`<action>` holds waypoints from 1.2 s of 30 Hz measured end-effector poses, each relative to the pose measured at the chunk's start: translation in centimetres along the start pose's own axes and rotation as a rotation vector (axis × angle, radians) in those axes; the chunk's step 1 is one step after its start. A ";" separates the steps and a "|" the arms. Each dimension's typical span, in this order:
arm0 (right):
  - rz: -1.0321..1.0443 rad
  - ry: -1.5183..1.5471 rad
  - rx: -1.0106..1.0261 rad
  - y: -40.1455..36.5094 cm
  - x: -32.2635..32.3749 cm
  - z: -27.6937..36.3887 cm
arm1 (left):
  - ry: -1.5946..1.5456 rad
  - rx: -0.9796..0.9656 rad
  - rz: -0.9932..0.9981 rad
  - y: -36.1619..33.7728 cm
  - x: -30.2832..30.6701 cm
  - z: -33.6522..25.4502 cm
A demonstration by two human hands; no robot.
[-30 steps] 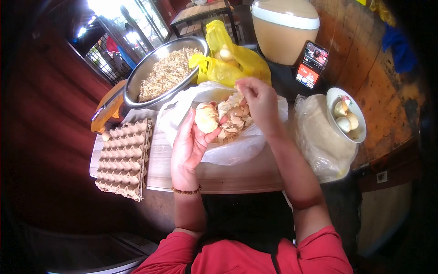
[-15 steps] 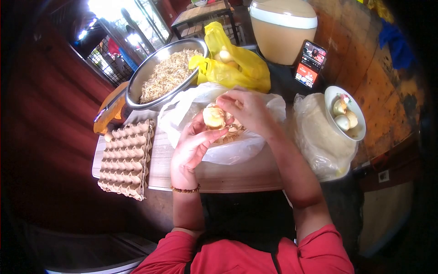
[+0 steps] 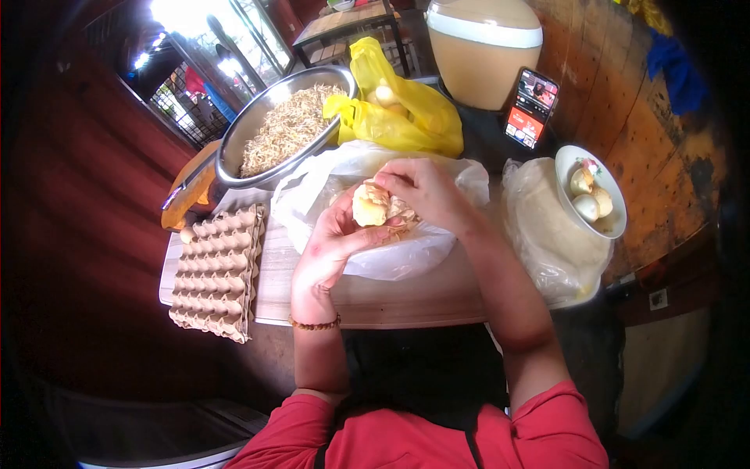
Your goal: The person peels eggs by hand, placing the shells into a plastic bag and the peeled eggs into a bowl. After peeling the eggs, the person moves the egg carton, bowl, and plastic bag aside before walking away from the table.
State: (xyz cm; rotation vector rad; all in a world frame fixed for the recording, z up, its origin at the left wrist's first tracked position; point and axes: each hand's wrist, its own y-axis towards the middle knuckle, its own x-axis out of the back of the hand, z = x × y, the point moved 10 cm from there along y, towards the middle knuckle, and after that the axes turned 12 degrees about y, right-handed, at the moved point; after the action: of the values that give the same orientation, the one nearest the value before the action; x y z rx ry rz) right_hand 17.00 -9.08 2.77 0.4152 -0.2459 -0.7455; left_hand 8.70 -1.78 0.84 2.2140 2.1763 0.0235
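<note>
My left hand (image 3: 328,244) holds a pale yellowish egg (image 3: 370,205), partly peeled, its fingers and thumb wrapped round the sides. At the egg's upper right edge, my right hand (image 3: 422,186) has its fingertips pinched together against it; what lies between them is hidden. Beneath both hands spreads an open white plastic bag (image 3: 391,264), with brownish shell bits inside. On the right, a white dish (image 3: 617,228) holds several eggs (image 3: 584,207), at least one smooth and white.
An egg tray (image 3: 215,273) lies at the left table edge, one egg in its far corner. Behind are a metal bowl (image 3: 225,160) of bean sprouts, a yellow bag (image 3: 433,129) with eggs, a propped phone (image 3: 531,109) and a lidded container (image 3: 484,74). A clear plastic bag (image 3: 547,234) lies right.
The egg has turned in my left hand and moved slightly right and down. My right hand's fingertips have come lower, onto the egg's edge.
</note>
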 end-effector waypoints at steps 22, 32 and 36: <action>-0.241 0.392 -0.163 -0.3 1.0 -2.1 | 0.255 -0.164 -0.276 0.5 2.7 0.0; -0.348 0.347 0.067 -0.5 0.8 0.3 | 0.175 -0.107 -0.358 0.5 3.4 -0.6; -0.402 0.057 0.051 -1.2 0.5 1.0 | 0.153 -0.114 -0.421 0.8 3.9 -1.0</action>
State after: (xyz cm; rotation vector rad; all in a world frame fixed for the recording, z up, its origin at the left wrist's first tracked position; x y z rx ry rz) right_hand 16.31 -10.50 3.17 0.5411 -0.1280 -1.1212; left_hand 9.50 2.16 1.81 1.7094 2.6029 0.3039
